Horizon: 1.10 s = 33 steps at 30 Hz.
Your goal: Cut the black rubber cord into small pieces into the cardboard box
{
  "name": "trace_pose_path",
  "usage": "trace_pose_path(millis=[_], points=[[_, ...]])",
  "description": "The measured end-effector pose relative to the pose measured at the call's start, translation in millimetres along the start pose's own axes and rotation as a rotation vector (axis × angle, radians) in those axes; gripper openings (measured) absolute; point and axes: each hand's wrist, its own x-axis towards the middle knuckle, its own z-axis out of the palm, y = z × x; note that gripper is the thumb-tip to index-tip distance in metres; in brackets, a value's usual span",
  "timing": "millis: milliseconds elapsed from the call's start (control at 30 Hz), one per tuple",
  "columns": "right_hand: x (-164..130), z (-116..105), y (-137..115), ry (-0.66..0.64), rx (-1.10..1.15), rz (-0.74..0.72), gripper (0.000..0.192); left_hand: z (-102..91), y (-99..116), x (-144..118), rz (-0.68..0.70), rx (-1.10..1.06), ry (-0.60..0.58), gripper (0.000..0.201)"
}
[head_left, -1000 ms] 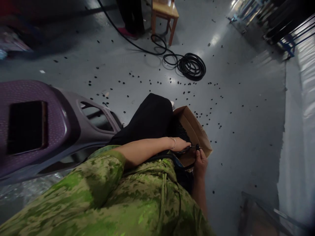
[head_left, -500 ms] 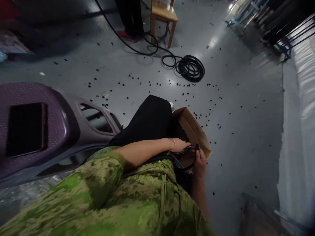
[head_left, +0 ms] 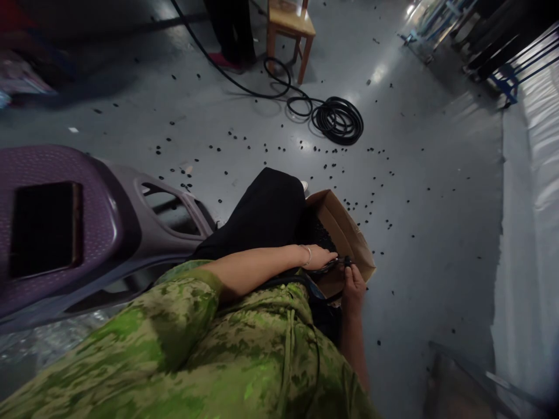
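Observation:
I sit and look down past my green camouflage top. My left hand (head_left: 322, 257), with a thin bracelet at the wrist, grips a black cable (head_left: 326, 269) over an open brown cardboard box (head_left: 349, 235). My right hand (head_left: 353, 287) pinches a small black ring-shaped part (head_left: 347, 261) at the cable's end, right beside the left fingers. The box rests against my black trouser leg (head_left: 271, 212) and holds a heap of small black parts (head_left: 322, 234).
Several small black parts lie scattered on the grey floor (head_left: 419, 192). A coiled black hose (head_left: 338, 120) lies near a wooden chair (head_left: 289, 23), beside another person's dark legs (head_left: 231, 29). A purple-grey plastic chair (head_left: 87, 221) stands at my left. White sheeting (head_left: 530, 233) runs along the right.
Both hands stay together at the box. My right hand has shifted very slightly on the small part; the view has only wobbled a little.

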Motion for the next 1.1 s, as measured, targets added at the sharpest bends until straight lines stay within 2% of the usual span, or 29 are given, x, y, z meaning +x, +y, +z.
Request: trace_pose_path(millis=[167, 333, 600, 800, 1100], points=[[0.2, -1.2, 0.8, -0.037, 0.001, -0.014, 0.038, -4.4, 2.6, -2.0, 0.005, 0.008, -0.027, 0.041], [1.1, -1.7, 0.5, -0.021, -0.039, -0.008, 0.038, -6.1, 3.8, -2.7, -0.002, 0.015, -0.034, 0.042], [-2.9, -0.8, -13.4, -0.039, -0.08, -0.043, 0.037, -7.5, 4.8, -3.4, -0.007, 0.01, -0.036, 0.043], [-0.4, -0.2, -2.6, 0.032, -0.041, -0.022, 0.042, -5.5, 2.9, -1.8, -0.012, 0.014, -0.032, 0.043], [0.5, 0.3, 2.1, 0.037, -0.056, -0.011, 0.042, -8.4, 5.6, -2.8, -0.028, 0.023, -0.048, 0.044]])
